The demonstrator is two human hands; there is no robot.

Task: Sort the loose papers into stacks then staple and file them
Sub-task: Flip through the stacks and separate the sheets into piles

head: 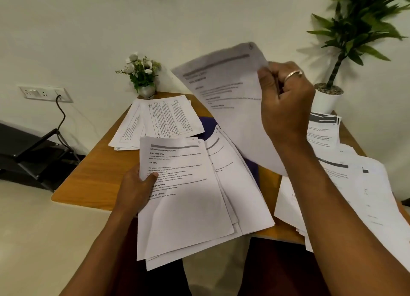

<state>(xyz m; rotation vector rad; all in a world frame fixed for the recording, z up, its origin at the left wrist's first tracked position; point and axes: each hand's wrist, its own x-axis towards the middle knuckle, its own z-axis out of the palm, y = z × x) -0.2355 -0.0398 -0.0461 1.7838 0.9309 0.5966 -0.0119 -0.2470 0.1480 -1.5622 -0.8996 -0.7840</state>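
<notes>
- Head view: left hand (135, 184) grips a fanned bundle of white printed sheets (188, 195) above the brown wooden worktop (97, 169).
- Right hand (286, 100) pinches one raised printed sheet (230, 100).
- Step: sorting; no stapling yet.
- Next: place the sheet on its matching stack.

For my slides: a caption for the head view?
Left hand holds a fanned bundle of papers; right hand holds one sheet above the desk.

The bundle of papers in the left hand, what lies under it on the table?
A dark purple flat thing shows past the far and right edges of the bundle on the wooden table. How far it reaches underneath, and anything else there, is covered.
</notes>
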